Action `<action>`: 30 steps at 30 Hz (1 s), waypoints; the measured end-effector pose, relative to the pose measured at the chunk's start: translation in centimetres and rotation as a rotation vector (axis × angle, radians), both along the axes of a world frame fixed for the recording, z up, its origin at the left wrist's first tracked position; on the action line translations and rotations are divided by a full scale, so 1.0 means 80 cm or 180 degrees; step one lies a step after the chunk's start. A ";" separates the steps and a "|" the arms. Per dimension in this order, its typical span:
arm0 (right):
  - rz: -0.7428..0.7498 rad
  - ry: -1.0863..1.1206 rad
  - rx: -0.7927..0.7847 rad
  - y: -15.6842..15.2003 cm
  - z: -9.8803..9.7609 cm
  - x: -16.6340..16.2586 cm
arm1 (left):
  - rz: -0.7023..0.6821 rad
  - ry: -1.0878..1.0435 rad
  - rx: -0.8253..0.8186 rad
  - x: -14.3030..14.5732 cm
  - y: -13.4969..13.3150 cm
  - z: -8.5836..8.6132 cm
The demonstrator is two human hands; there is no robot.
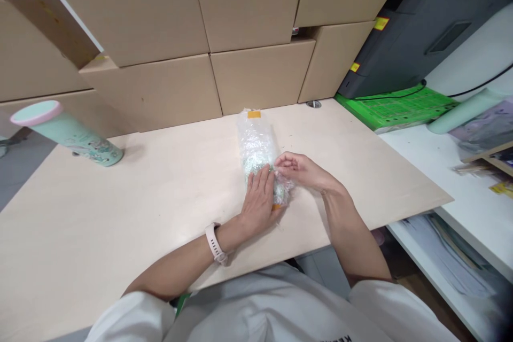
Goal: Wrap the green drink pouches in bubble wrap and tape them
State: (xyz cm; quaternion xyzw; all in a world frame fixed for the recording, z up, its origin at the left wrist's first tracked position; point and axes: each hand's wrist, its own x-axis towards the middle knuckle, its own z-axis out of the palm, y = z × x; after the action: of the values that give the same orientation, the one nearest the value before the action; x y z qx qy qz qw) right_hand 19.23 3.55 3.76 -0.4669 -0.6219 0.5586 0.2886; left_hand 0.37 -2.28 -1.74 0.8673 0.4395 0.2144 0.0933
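A bubble-wrapped package [256, 141] lies lengthwise on the table, with a pale green thing showing through the clear wrap near its lower half. Orange tape closes its far end, and another bit of orange tape shows at the near end. My left hand [259, 200], a pale watch on its wrist, rests with fingers stretched out flat on the near half of the package. At the package's right side, my right hand [300, 170] pinches a loose edge of the bubble wrap [284, 186] between thumb and fingers.
A mint tumbler [84, 136] with a pink rim stands at the left of the wooden table [140, 197]. Stacked cardboard boxes [256, 72] line the back edge. To the right are a green plastic crate [404, 104], a dark grey case [425, 26] and a white shelf [436, 163].
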 end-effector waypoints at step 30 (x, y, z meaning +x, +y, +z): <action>0.0010 0.0757 -0.0664 -0.005 -0.017 -0.052 | -0.0587 -0.0454 -0.0483 -0.066 0.028 0.091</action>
State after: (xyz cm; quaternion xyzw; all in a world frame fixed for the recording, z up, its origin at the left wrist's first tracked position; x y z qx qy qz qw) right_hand 15.05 3.12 2.38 -0.4240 -0.5227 0.6718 0.3093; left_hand -4.90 -0.06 5.51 0.8770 0.3652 0.2321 0.2090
